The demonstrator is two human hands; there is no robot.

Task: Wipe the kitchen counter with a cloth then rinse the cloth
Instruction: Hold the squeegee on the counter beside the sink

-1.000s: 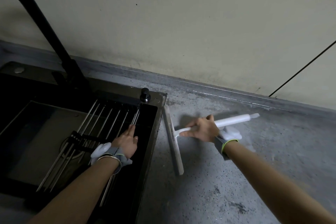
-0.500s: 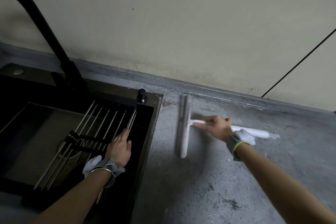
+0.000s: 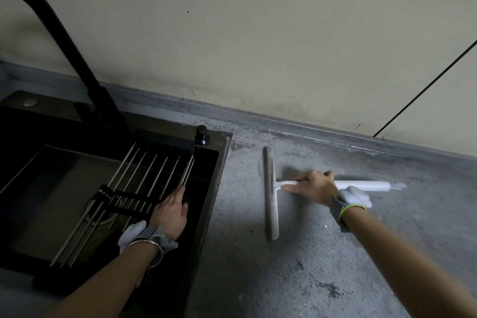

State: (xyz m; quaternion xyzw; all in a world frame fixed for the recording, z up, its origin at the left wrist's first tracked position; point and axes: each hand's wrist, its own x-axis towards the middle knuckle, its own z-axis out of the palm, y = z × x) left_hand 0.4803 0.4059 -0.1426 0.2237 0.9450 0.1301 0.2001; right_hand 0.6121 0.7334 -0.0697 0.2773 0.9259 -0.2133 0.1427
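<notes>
A white squeegee (image 3: 271, 196) lies blade-down on the grey speckled counter (image 3: 322, 266), its blade running front to back a short way right of the sink. My right hand (image 3: 313, 186) grips its white handle, index finger stretched toward the blade. My left hand (image 3: 171, 210) rests flat, fingers straight, on the metal roll-up rack (image 3: 144, 175) that lies across the black sink (image 3: 211, 214). No cloth is visible.
A black arched tap (image 3: 64, 41) rises behind the sink, with a small black knob (image 3: 202, 134) at the sink's back right corner. The cream wall (image 3: 258, 33) stands close behind the counter. Dark grime marks (image 3: 329, 289) dot the counter near the front.
The squeegee has slid right, away from the sink edge, and its blade turned straight front to back. My left hand stayed on the rack.
</notes>
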